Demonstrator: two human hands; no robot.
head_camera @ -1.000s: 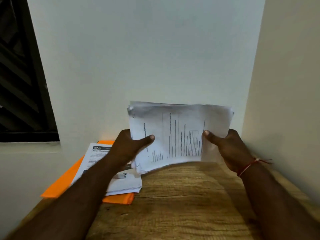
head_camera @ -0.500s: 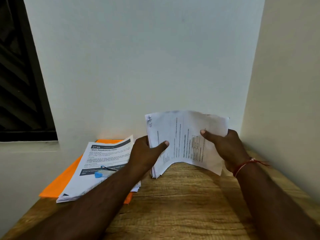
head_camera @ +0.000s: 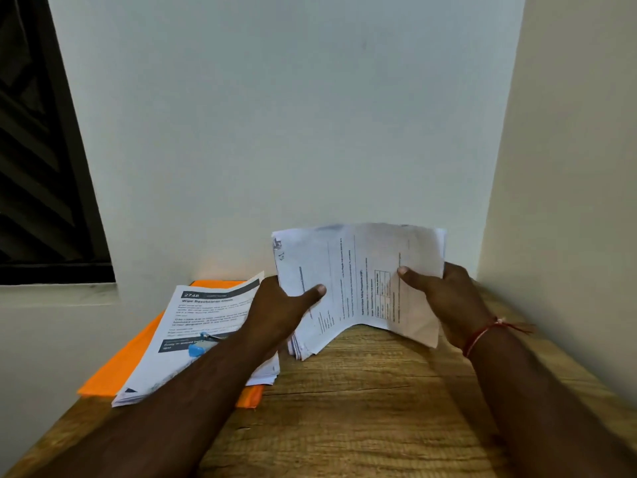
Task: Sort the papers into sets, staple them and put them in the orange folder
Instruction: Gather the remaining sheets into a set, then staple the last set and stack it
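Now 2 hands, left [head_camera: 275, 312] and right [head_camera: 444, 298], clasp paper sheaf [head_camera: 355, 288] (bowed).

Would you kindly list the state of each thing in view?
Held sheaf of papers: upright, bowed, gripped at both sides, lower left corner near the table.
Left hand: shut on the sheaf.
Right hand: shut on the sheaf.
Paper stack: lying flat on the folder.
Orange folder: closed, under the stack.
Stapler: resting on the stack.
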